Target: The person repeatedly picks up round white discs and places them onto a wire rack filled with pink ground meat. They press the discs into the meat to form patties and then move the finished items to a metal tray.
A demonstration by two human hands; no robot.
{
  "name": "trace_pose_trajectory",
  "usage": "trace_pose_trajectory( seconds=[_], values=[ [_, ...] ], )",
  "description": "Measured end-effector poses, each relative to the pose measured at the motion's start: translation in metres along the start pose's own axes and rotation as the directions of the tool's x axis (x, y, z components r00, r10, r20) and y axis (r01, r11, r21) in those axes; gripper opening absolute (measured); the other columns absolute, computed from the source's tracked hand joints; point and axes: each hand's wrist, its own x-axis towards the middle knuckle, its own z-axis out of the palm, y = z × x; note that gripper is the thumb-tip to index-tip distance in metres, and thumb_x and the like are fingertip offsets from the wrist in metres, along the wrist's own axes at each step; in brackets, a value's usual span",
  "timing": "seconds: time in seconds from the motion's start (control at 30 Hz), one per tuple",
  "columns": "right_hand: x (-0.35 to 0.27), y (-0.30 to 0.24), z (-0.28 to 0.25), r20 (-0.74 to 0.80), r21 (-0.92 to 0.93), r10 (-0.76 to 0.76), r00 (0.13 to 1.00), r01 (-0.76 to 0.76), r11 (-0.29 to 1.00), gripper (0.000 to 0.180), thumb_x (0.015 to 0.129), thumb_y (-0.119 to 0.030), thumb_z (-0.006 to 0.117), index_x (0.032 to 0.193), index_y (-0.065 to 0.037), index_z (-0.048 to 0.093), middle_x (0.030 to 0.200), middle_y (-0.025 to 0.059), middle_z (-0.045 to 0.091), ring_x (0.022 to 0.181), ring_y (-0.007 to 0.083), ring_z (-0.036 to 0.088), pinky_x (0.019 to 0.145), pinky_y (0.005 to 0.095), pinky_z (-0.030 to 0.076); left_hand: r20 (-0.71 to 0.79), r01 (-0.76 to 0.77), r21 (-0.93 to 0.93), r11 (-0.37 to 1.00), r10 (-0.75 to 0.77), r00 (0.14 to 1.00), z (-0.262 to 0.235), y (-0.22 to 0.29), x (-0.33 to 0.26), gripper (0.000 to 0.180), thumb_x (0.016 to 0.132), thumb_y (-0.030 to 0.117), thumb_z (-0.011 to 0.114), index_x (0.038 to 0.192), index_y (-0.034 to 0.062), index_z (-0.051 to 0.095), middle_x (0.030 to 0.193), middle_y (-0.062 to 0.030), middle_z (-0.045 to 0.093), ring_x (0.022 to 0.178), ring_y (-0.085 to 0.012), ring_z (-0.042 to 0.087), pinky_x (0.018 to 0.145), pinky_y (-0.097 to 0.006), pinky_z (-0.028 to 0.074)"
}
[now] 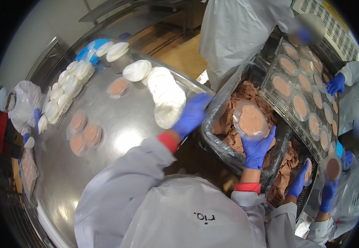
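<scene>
My right hand [257, 151], in a blue glove, holds a round pink meat patty [251, 120] on a clear disc, thumb to the right. Below the patty is a bin lined with clear plastic, filled with minced meat [245, 91]. My left hand [192, 115], also gloved, is at the right edge of a fanned row of white paper discs [165, 89] on the steel table [117, 111]. Motion smears its fingers, so I cannot tell whether they grip anything. Three patty stacks [91, 134] lie together on the table, with another patty [119, 87] farther back.
A wire rack [270, 89] bearing many patties stands at the right. Co-workers' gloved hands [335, 84] are around it, two holding patties [333, 168]. More paper discs fill a tray [69, 84] at the table's far left. Another bin of mince [285, 169] sits beside my right arm.
</scene>
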Motion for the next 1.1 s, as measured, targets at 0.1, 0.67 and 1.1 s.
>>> trace_pose_trajectory(
  seconds=[0.1, 0.67, 1.1],
  values=[
    [0.019, -0.032, 0.025, 0.122, -0.038, -0.084, 0.989, 0.089, 0.995, 0.066, 0.081, -0.05, 0.04, 0.128, -0.004, 0.031, 0.131, 0.0141, 0.033, 0.121, 0.029, 0.032, 0.098, 0.0495, 0.027, 0.075, 0.074, 0.399, 0.914, -0.113, 0.991, -0.04, -0.072, -0.066, 0.037, 0.079, 0.015, 0.053, 0.112, -0.0004, 0.049, 0.116, -0.0174, 0.049, 0.111, -0.029, 0.044, 0.096, -0.035, 0.033],
    [0.026, -0.077, -0.054, -0.396, -0.275, -0.51, 0.763, 0.432, 0.859, 0.056, 0.078, -0.029, 0.057, 0.124, -0.008, 0.034, 0.125, 0.0147, 0.038, 0.114, 0.0316, 0.038, 0.095, 0.0464, 0.029, 0.51, 0.486, -0.86, -0.154, -0.28, 0.814, 0.123, 0.034, 0.084, 0.025, 0.089, 0.025, 0.043, 0.107, 0.0081, 0.047, 0.098, -0.0037, 0.053, 0.085, -0.0142, 0.053, 0.074, -0.03, 0.047],
    [0.015, -0.089, 0.021, -0.013, -0.209, -0.527, 0.85, 0.513, 0.833, 0.037, 0.08, -0.016, 0.057, 0.114, -0.006, 0.046, 0.112, 0.0078, 0.052, 0.101, 0.0223, 0.051, 0.08, 0.0399, 0.046, 0.631, 0.613, -0.683, -0.397, 0.1, 0.769, 0.062, 0.138, 0.078, 0.044, 0.086, 0.022, 0.048, 0.123, 0.0013, 0.035, 0.122, -0.016, 0.042, 0.112, -0.0285, 0.044, 0.094, -0.044, 0.038]
  ],
)
